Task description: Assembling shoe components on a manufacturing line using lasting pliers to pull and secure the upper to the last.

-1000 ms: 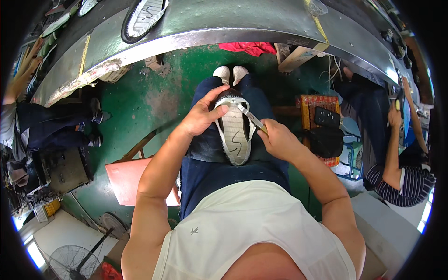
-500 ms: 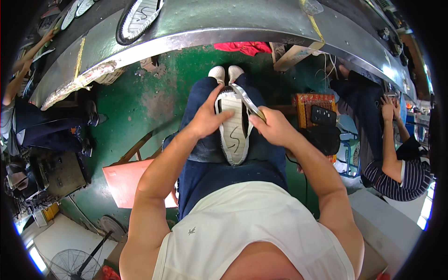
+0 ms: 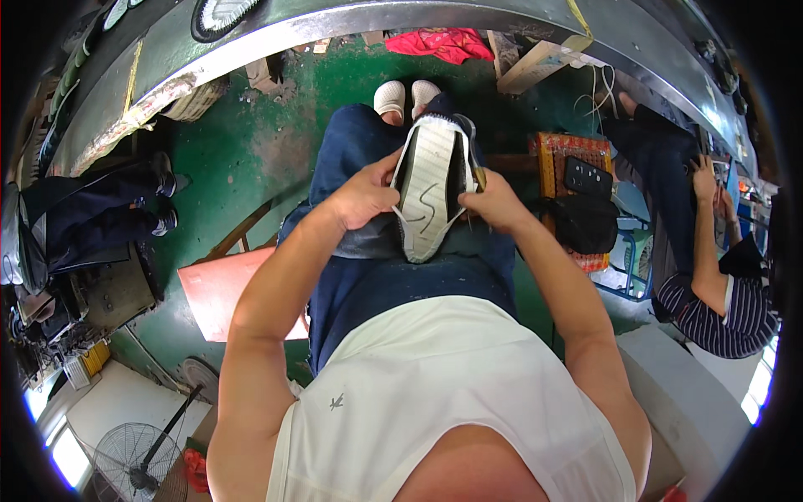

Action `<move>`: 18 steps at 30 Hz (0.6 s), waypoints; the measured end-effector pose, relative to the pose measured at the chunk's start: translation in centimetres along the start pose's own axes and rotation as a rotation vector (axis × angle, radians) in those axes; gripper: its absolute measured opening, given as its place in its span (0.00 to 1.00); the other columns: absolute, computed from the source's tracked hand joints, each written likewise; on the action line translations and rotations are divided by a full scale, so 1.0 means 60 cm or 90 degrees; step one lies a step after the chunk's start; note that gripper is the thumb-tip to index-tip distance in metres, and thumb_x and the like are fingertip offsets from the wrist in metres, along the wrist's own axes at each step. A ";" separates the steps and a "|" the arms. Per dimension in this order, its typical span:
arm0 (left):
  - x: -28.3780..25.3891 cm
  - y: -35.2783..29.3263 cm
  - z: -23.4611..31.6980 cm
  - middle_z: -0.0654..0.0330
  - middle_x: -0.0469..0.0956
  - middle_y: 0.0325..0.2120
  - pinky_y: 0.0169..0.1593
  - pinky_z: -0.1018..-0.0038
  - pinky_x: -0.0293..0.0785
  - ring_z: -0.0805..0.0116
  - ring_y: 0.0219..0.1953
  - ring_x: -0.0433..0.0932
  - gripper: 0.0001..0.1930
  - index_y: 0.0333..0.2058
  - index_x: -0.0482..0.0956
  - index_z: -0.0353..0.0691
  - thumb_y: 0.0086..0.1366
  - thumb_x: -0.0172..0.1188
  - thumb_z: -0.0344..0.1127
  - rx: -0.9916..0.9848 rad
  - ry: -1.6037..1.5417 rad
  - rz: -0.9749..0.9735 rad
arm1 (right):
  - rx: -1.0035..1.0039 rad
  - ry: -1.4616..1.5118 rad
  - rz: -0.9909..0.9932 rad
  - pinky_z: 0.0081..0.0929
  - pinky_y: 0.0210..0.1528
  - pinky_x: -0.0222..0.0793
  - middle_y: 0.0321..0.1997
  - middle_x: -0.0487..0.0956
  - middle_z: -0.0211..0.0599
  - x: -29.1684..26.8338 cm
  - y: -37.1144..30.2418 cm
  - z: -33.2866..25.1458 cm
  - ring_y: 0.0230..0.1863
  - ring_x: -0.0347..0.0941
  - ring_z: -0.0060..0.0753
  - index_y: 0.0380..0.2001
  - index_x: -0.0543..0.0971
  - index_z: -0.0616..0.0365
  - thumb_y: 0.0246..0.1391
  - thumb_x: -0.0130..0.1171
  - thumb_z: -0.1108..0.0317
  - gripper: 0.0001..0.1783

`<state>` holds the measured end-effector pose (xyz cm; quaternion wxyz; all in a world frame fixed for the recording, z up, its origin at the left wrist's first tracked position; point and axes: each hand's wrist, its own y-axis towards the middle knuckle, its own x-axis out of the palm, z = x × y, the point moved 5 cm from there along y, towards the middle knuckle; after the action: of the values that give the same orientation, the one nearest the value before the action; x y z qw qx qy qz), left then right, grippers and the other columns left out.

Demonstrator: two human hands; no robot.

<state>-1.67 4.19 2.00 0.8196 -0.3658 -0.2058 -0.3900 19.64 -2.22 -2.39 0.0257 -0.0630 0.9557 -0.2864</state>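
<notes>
A shoe upper on a last [image 3: 432, 176] rests bottom up over my lap, toe end pointing away. Its pale ribbed bottom carries a dark curved line, and the white edge of the upper stands up around it. My left hand [image 3: 368, 192] is closed on the upper's left edge, thumb against the inner side. My right hand [image 3: 495, 201] holds a pair of pincers [image 3: 479, 176] along the right side, its metal head beside the toe. The right thumb also presses the upper's right edge. The palm hides most of the pincers' handle.
Ahead is a metal-topped bench [image 3: 335, 23] bearing another shoe [image 3: 219, 17]. A pink board [image 3: 230, 293] stands at left, a fan [image 3: 138, 464] behind it. On the right are an orange woven seat [image 3: 569, 146] with a black phone [image 3: 588, 177], and a seated co-worker [image 3: 711, 284].
The shoe is nearer the bench side of my view and tilts slightly. My right hand has lowered the pincers from across the toe to the shoe's side; my left hand has slid down the edge.
</notes>
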 end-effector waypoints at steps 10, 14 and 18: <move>0.017 -0.011 -0.109 0.45 0.54 0.71 0.73 0.70 0.48 0.60 0.72 0.55 0.48 0.73 0.36 0.29 0.62 0.60 0.25 0.111 0.449 0.198 | -0.087 -0.475 -0.110 0.41 0.42 0.74 0.31 0.81 0.51 -0.034 -0.140 -0.133 0.36 0.80 0.54 0.46 0.76 0.66 0.60 0.58 0.65 0.16; 0.018 -0.001 -0.117 0.44 0.49 0.73 0.74 0.71 0.45 0.62 0.74 0.50 0.49 0.73 0.32 0.30 0.62 0.57 0.21 0.139 0.405 0.151 | -0.315 -0.637 -0.043 0.45 0.45 0.74 0.33 0.82 0.54 -0.028 -0.124 -0.149 0.39 0.79 0.58 0.46 0.76 0.67 0.59 0.58 0.68 0.15; 0.040 -0.006 -0.079 0.47 0.49 0.73 0.74 0.69 0.45 0.61 0.74 0.51 0.44 0.73 0.33 0.31 0.71 0.54 0.33 0.114 0.340 0.106 | -0.185 -0.859 -0.156 0.51 0.44 0.73 0.33 0.81 0.54 -0.004 -0.098 -0.200 0.39 0.79 0.60 0.40 0.76 0.66 0.58 0.60 0.68 0.12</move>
<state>-0.25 -0.75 0.62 0.9029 -0.1921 0.0139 -0.3844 19.45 -0.51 10.87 0.5723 -0.3368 0.7456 -0.0548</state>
